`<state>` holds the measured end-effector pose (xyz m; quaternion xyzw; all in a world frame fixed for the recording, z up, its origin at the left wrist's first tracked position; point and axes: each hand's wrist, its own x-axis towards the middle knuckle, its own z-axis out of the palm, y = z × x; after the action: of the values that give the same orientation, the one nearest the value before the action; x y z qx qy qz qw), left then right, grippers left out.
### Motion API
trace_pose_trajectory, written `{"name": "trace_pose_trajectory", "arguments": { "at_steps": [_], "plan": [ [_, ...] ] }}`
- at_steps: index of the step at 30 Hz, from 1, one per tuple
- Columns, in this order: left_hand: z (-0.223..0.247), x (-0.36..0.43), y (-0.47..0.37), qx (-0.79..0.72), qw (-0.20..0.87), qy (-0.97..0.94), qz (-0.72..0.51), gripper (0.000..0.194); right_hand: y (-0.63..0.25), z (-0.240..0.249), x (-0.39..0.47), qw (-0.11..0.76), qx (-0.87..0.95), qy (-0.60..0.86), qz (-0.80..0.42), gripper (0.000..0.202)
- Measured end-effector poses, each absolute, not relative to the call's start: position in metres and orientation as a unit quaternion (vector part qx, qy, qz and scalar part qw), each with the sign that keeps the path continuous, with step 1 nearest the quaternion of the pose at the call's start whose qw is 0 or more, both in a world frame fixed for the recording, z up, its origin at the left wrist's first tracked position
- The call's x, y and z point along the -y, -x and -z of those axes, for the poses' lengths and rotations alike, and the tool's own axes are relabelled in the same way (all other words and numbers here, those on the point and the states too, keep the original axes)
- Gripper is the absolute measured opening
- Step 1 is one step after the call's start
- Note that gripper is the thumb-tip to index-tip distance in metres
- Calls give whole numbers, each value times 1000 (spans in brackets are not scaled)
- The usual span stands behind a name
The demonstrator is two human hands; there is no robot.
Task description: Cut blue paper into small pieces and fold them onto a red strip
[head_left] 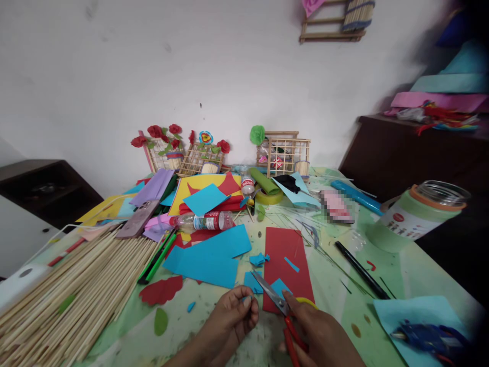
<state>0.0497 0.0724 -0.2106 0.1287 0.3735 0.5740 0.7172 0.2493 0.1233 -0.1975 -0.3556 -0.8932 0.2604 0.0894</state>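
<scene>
Closed around a small bit of blue paper point(247, 297), my left hand point(233, 318) is low in the middle of the view, its fingertips pinched. My right hand point(319, 326) holds red-handled scissors point(281, 304), the blades pointing up and left, over blue scraps. Behind the blades lies a red paper rectangle point(287, 255) with a thin blue strip on it. A crumpled blue paper piece point(258, 259) sits at its left edge. Larger blue sheets point(208, 260) are spread further left, with a red scalloped paper shape point(161, 291) nearer me.
Wooden sticks point(76, 295) cover the left side. A plastic bottle point(204, 220) lies behind the blue sheets. To the right are a black pen point(361, 270), a green jar point(401, 221) and a blue glue gun point(430, 336). Small stick lattices point(289, 153) stand by the wall.
</scene>
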Motion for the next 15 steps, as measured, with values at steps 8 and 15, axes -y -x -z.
{"name": "trace_pose_trajectory", "arguments": {
  "at_steps": [8,15],
  "plan": [
    [207,-77,-36,-443,684,-219,-537,29,-254,197,-130,125,881,402,-217,48],
    [179,-87,71,-696,329,-611,-182,18,-280,198,-173,90,828,548,-71,48]
  ]
}}
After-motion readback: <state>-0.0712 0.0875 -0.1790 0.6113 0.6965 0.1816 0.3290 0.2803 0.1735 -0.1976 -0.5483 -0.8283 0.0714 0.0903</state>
